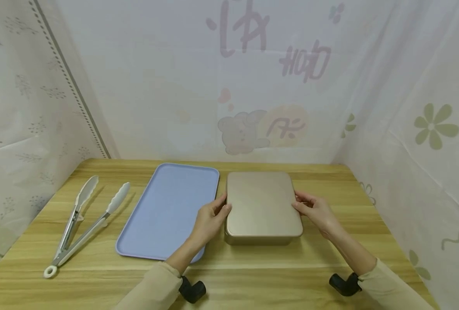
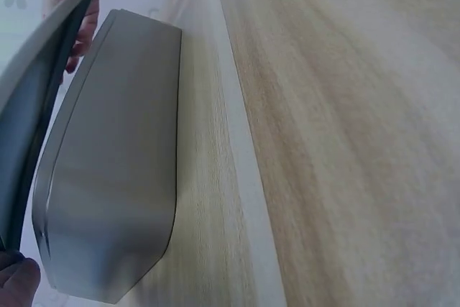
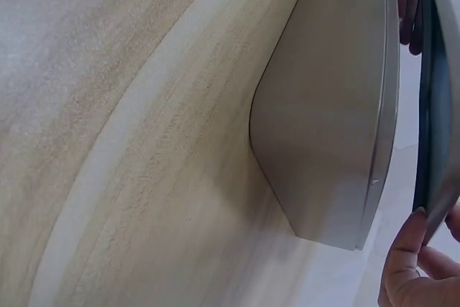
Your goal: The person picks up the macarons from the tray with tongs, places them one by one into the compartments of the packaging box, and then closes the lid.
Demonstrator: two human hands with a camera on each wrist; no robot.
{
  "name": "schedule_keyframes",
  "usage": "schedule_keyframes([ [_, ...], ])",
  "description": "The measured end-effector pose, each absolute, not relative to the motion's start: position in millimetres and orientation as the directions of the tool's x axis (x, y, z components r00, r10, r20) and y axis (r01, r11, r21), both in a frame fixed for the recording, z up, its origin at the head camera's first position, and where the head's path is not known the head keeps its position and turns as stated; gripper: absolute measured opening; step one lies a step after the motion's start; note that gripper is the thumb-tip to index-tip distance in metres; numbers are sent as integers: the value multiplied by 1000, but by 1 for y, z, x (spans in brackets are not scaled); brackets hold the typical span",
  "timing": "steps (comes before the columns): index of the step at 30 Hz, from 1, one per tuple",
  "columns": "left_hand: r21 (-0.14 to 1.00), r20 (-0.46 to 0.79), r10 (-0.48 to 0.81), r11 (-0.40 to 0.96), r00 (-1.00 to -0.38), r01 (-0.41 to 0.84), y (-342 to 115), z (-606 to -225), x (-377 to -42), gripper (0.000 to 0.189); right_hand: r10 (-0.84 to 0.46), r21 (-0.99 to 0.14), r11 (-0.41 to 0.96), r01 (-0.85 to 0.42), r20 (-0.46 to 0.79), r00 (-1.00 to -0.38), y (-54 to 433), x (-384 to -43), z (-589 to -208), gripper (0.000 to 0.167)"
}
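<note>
A champagne-coloured metal box [image 2: 118, 149] stands on the wooden table. Its square lid [image 1: 262, 204] is raised a little above the rim, with a gap between them in both wrist views. My left hand [image 1: 210, 218] pinches the lid's left edge between thumb and fingers. On the opposite edge my right hand [image 1: 317, 213] grips the lid the same way. Seen from the right wrist, the lid's dark underside faces the box. What the box holds inside is hidden.
Left of the box lies a pale blue tray [image 1: 171, 206], partly beneath my left forearm. Farther left, silver tongs [image 1: 85, 237] with white tips lie spread apart on the table [image 1: 260, 280]. Patterned cloth [image 1: 156, 86] hangs behind and on both sides.
</note>
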State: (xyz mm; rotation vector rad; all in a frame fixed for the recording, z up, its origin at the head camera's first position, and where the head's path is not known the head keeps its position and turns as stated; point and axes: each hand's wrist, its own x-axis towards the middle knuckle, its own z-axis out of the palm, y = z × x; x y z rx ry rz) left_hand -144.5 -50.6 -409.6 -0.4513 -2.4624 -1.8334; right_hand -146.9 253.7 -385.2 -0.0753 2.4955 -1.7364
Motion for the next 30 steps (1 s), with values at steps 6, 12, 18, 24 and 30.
schedule_keyframes([
  [6, 922, 202, 194, 292, -960, 253, -48, -411, -150, 51, -92, -905, 426, -13, -29, -995, 250, -154, -389, 53],
  [12, 928, 182, 187, 291, -965, 231, -47, -413, -151, 52, -97, -869, 495, -26, -25, -995, 247, -157, -392, 56],
  [18, 934, 168, 194, 283, -967, 219, -47, -415, -152, 52, -107, -860, 509, -34, -25, -994, 245, -156, -394, 58],
  [24, 935, 147, 199, 291, -969, 202, -47, -417, -153, 53, -102, -855, 516, -46, -8, -995, 243, -156, -396, 56],
  [30, 934, 158, 210, 286, -965, 216, -48, -421, -153, 53, -106, -861, 506, -41, -14, -994, 242, -154, -398, 55],
])
